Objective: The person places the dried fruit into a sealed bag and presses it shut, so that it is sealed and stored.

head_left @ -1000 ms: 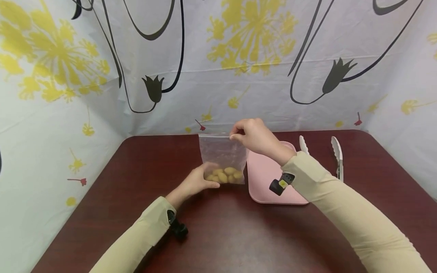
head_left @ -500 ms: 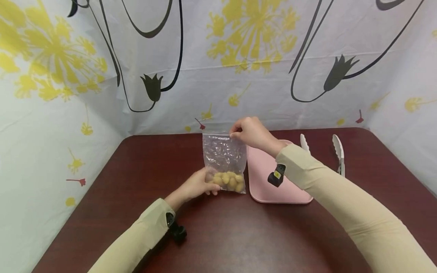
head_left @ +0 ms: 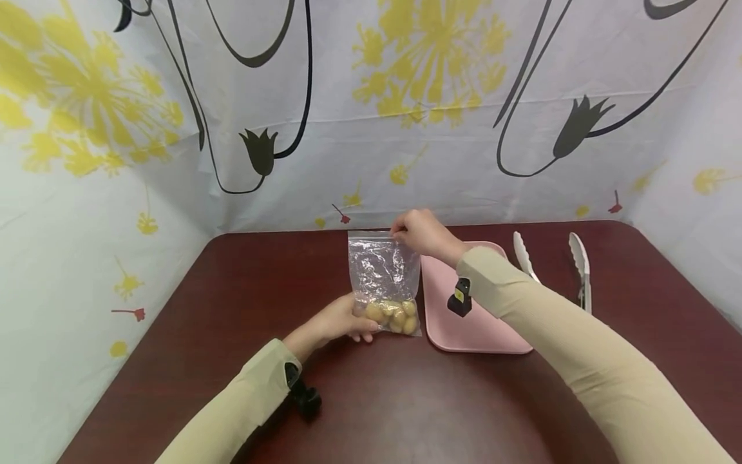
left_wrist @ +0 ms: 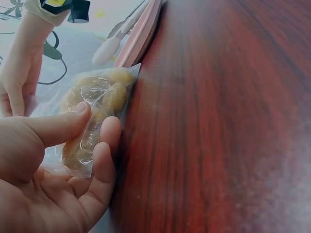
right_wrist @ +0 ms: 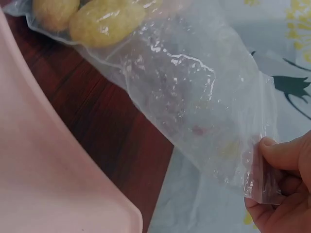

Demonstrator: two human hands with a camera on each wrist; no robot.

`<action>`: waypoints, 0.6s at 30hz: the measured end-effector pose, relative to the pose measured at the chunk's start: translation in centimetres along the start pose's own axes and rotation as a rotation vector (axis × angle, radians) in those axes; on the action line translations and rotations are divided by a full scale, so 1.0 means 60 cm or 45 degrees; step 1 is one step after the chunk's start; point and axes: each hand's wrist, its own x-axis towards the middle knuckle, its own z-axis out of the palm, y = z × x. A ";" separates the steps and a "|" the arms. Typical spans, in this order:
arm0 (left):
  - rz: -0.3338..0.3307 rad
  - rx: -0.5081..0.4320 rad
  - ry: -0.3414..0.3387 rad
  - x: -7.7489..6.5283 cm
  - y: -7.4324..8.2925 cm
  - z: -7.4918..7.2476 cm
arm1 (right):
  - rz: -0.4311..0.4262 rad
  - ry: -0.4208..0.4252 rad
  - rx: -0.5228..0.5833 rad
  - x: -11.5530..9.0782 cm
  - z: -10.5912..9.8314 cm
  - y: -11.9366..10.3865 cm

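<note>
A clear zip-top bag stands near the table's far side, with several yellow oval pieces like small potatoes gathered at its bottom. My right hand pinches the top right corner by the zip strip, thumb against fingers, as the right wrist view shows. Low on the bag's left side, my left hand grips the filled part. In the left wrist view its thumb presses the near face while the fingers curl round the bottom edge. The bag's upper part is stretched fairly flat between both hands.
A pink tray lies just right of the bag, partly under the right forearm. Behind that sleeve, white-tipped tongs are spread on the dark red table. A patterned sheet rises behind the table.
The bag has shifted slightly right and come down in view, its bottom nearer me. My right hand has drawn a little lower with the top corner. Both hands keep their hold.
</note>
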 end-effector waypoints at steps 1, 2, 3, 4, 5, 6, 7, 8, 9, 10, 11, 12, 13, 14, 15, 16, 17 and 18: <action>-0.013 -0.015 -0.005 0.001 0.000 -0.001 | -0.002 -0.006 -0.012 0.003 0.002 0.003; -0.023 -0.030 -0.010 0.002 0.001 -0.001 | -0.004 -0.013 -0.026 0.006 0.005 0.005; -0.037 -0.043 -0.014 0.002 0.001 -0.001 | -0.001 -0.023 -0.037 0.009 0.009 0.008; -0.048 -0.056 -0.018 0.002 0.002 -0.002 | 0.001 -0.035 -0.047 0.012 0.011 0.010; -0.058 -0.070 -0.022 0.002 0.003 -0.003 | 0.008 -0.050 -0.052 0.015 0.014 0.012; -0.068 -0.087 -0.029 0.003 0.004 -0.003 | 0.014 -0.065 -0.056 0.017 0.017 0.015; -0.077 -0.103 -0.035 0.002 0.005 -0.003 | 0.019 -0.079 -0.057 0.018 0.019 0.017; -0.086 -0.117 -0.044 0.002 0.006 -0.003 | 0.028 -0.093 -0.055 0.020 0.022 0.020; -0.088 -0.129 -0.053 0.003 0.006 -0.003 | 0.034 -0.103 -0.055 0.021 0.025 0.022; -0.085 -0.137 -0.062 0.003 0.005 -0.003 | 0.039 -0.113 -0.051 0.022 0.028 0.025; -0.083 -0.146 -0.068 0.004 0.004 -0.003 | 0.043 -0.119 -0.051 0.024 0.031 0.028; -0.080 -0.148 -0.073 0.004 0.003 -0.004 | 0.046 -0.124 -0.054 0.026 0.034 0.031; -0.072 -0.141 -0.079 0.005 0.002 -0.005 | 0.047 -0.131 -0.056 0.028 0.038 0.034; -0.071 -0.135 -0.081 0.005 0.001 -0.006 | 0.050 -0.141 -0.058 0.030 0.041 0.037; -0.074 -0.131 -0.081 0.006 0.001 -0.007 | 0.052 -0.151 -0.062 0.032 0.044 0.041; -0.080 -0.129 -0.080 0.006 0.000 -0.008 | 0.056 -0.158 -0.067 0.035 0.048 0.043; -0.093 -0.130 -0.078 0.006 0.000 -0.009 | 0.058 -0.164 -0.076 0.037 0.051 0.046; -0.104 -0.133 -0.076 0.006 0.000 -0.009 | 0.054 -0.170 -0.091 0.040 0.055 0.049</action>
